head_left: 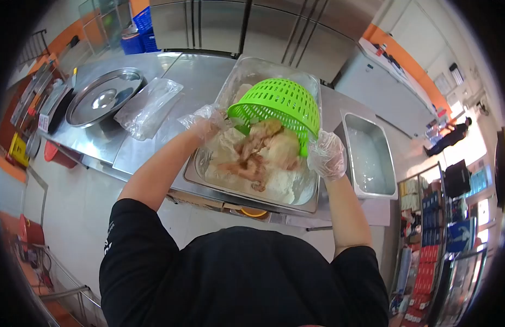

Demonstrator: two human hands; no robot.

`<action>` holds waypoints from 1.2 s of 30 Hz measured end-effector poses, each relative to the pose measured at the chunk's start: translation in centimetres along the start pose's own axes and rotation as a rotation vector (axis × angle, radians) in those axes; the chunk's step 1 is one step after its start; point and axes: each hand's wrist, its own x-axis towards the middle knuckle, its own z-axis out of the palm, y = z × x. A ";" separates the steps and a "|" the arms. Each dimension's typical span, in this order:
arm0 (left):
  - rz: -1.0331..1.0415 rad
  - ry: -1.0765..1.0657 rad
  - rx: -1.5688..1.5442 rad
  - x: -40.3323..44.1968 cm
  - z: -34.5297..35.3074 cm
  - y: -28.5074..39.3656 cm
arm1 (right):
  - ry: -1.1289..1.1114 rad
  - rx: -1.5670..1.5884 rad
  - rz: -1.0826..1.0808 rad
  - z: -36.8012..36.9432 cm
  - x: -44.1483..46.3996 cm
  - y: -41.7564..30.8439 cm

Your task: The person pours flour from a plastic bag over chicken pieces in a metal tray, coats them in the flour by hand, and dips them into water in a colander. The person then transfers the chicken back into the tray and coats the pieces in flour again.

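Observation:
Both my hands wear clear plastic gloves and grip a green perforated basket (282, 98) by its rim. The basket is tilted on its side, its mouth toward me. Pale raw chicken pieces (263, 147) lie at its mouth, partly blurred, on white flour (282, 188) in a large metal tray (252, 197). My left hand (209, 121) closes on the left side of the rim, though its fingers are partly hidden by the loose glove. My right hand (327, 155) is wrapped round the right side of the rim.
Right of the tray stands a metal pan (366, 155) holding cloudy liquid. To the left lie a clear plastic bag (149, 106) and a round steel lid (105, 98) on the steel table (206, 71). Steel refrigerators (301, 32) stand behind; a person (451, 136) is far right.

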 end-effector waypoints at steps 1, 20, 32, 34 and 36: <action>-0.012 0.021 0.026 0.5 0.5 -1.8 | 0.008 -0.068 -0.037 -0.2 -0.3 -0.1; 0.247 -0.302 -1.149 1.4 0.3 4.0 | 0.361 0.713 1.231 -12.6 -1.4 10.7; 0.149 -0.183 0.717 1.8 1.4 7.5 | -0.059 -0.435 0.877 -18.3 -9.7 23.5; 0.100 -0.206 0.752 2.7 1.3 7.2 | -0.256 -0.739 0.632 -19.1 -6.8 21.4; 0.053 -0.330 0.774 4.5 2.0 4.4 | -0.376 -0.919 0.416 -19.1 -2.2 16.7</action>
